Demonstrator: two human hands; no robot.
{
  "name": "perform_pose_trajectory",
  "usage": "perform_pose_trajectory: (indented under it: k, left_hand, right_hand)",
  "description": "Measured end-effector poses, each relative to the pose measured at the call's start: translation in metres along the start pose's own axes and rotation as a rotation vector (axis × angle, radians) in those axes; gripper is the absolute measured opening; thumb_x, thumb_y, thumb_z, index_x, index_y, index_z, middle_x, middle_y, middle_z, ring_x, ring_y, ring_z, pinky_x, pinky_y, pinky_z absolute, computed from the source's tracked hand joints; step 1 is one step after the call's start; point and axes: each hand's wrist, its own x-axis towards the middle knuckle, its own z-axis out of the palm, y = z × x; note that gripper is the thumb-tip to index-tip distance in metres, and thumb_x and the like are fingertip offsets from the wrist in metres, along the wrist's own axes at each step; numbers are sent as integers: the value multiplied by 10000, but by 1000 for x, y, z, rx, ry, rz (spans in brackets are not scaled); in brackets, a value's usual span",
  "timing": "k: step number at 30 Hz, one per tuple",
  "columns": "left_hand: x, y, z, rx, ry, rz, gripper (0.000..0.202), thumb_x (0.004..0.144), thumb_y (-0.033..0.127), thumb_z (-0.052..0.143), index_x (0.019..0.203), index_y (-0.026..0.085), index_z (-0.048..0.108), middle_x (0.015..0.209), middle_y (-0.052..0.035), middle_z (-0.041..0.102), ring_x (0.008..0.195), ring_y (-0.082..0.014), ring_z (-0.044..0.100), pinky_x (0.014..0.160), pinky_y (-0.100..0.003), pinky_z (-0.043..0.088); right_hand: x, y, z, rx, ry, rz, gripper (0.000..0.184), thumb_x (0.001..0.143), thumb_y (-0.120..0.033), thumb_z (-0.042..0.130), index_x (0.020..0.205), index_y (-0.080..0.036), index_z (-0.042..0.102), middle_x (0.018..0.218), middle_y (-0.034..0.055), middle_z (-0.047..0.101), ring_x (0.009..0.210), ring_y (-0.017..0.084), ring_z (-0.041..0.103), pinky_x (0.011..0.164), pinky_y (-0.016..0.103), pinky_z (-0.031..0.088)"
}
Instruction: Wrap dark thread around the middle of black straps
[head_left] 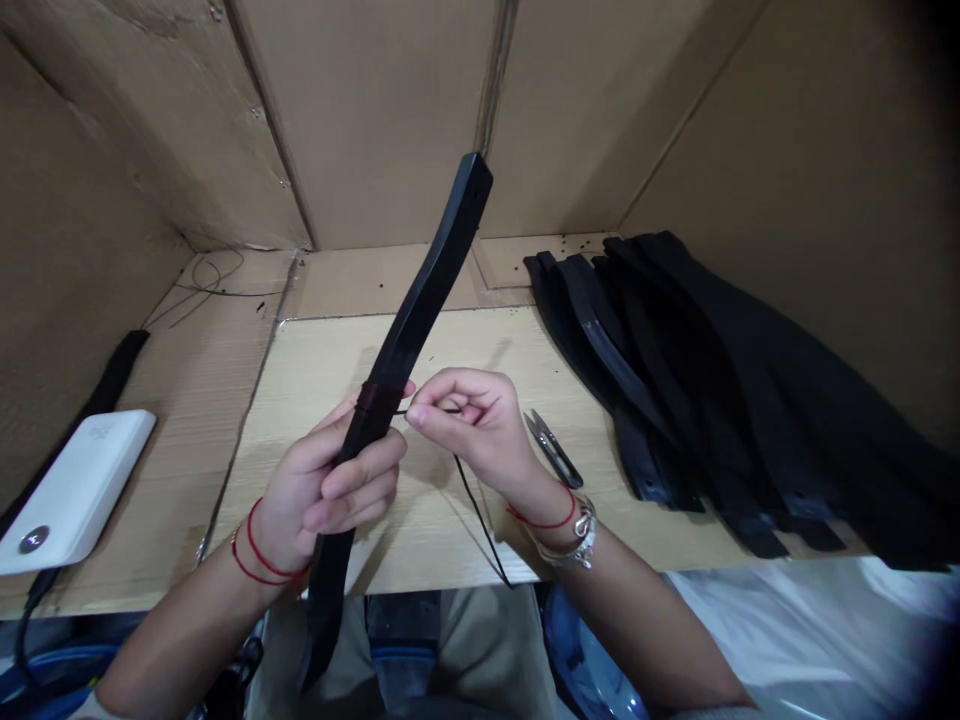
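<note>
The right hand's fingers [435, 412] pinch a thin black cord [474, 515] that runs to a dark wrapping [377, 398] around a long black strip [409, 335]. The left hand's fingers [367, 478] clench that strip upright at centre frame. Small snips [553, 448] lie just right of the hands on the pale table [420, 350]. Stacked black strips [675, 370] fill the right, and a white power bank [75, 490] sits left.

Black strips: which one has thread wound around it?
The strip in the left hand, wound with dark thread; the other strips lie piled on the board, with no winding visible.
</note>
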Motion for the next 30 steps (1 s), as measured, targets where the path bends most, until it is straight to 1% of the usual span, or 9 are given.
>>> perform_pose_trajectory:
  k: [4,8,12,16,19,22,24,27,30]
  left_hand:
    - [-2,-1,-3,-8,-64,2,370,987,123,347,1175,158,663,456,101,325,247,-5,121,304,-54,278]
    - [-5,3,-5,40,-155,-95,337,1015,195,352,1206,226,628,441,99,355,230,-15,168,293,-70,246]
    - [-5,8,-1,165,-147,-142,307,1040,251,308,1172,265,585,461,92,384,252,-27,205,314,-76,258]
    - [-8,10,14,354,-101,-143,171,1043,309,329,1132,270,470,464,111,417,267,-28,196,326,-86,244]
    - [-23,11,33,614,-58,-231,128,1031,395,372,1081,277,357,455,133,438,274,-35,229,327,-95,206]
    - [-47,12,56,974,6,-468,203,1015,459,374,993,274,292,521,127,479,301,-49,302,324,-116,231]
    - [-63,11,70,1266,24,-565,216,1008,452,375,948,265,285,573,106,497,357,-65,363,356,-145,282]
    - [-80,3,83,1693,-38,-500,168,985,392,402,939,242,340,639,51,532,497,-111,459,459,-203,344]
    - [-88,-8,84,1992,-135,-411,129,955,316,377,997,202,419,658,9,531,498,-140,436,458,-253,293]
  right_hand:
    - [0,2,0,39,-21,69,251,700,-316,825,650,-142,650,502,-66,496,445,31,304,410,188,231]
    - [2,6,-5,96,-112,168,255,640,-324,867,664,-153,680,634,-25,623,470,37,413,418,174,306]
    - [7,4,-14,95,-171,174,253,630,-329,879,683,-163,697,694,-9,676,602,85,596,577,204,498]
    - [8,-8,-20,53,-204,115,244,629,-320,884,681,-159,708,646,-21,661,576,77,587,562,188,493]
    - [-1,-22,-18,15,-305,131,229,665,-317,860,678,-151,703,617,-18,647,537,79,571,520,188,475]
    - [-16,-40,-9,-62,-483,299,207,725,-310,815,737,-133,707,665,1,675,547,82,580,503,184,452]
    - [-27,-50,-2,-151,-613,391,196,757,-297,786,783,-119,709,727,16,695,591,83,596,533,184,447]
    - [-38,-63,10,-263,-754,473,212,806,-311,736,773,-109,684,738,17,686,633,89,598,587,201,449]
    - [-44,-72,19,-394,-808,490,195,845,-278,686,745,-111,665,661,-25,624,556,57,506,539,184,388]
